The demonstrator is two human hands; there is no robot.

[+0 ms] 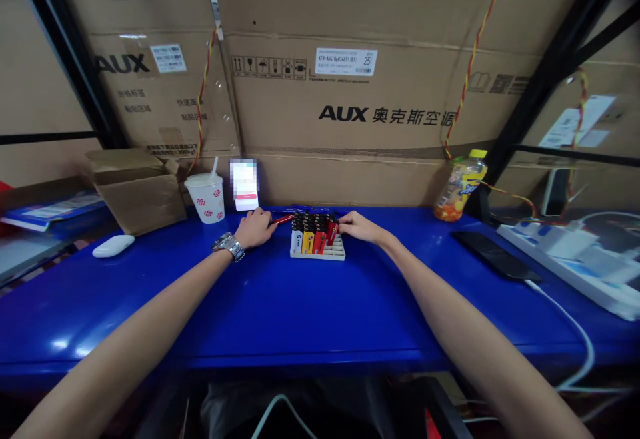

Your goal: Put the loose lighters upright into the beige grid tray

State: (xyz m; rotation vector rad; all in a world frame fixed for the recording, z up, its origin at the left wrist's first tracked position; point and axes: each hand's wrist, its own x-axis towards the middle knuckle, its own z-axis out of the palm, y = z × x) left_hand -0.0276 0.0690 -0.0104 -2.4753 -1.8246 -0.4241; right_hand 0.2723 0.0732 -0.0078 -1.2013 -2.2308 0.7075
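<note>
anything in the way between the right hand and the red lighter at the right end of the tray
Nothing visible: the right hand's fingertips are right at that red lighter. Whether they grip it is unclear.

The one view looks out from the person's own head, above and behind the hands, facing forward and tipped down. I'd see much the same leaning over their shoulder. The left hand (pixel 253 228) and right hand (pixel 364 227) sit near mid-view, well out from the lens. Nearer than them, the table (pixel 300 312) runs back under the camera; beyond them, the carton (pixel 280 112) faces it squarely. Sideways, it reaches far past either hand.
</note>
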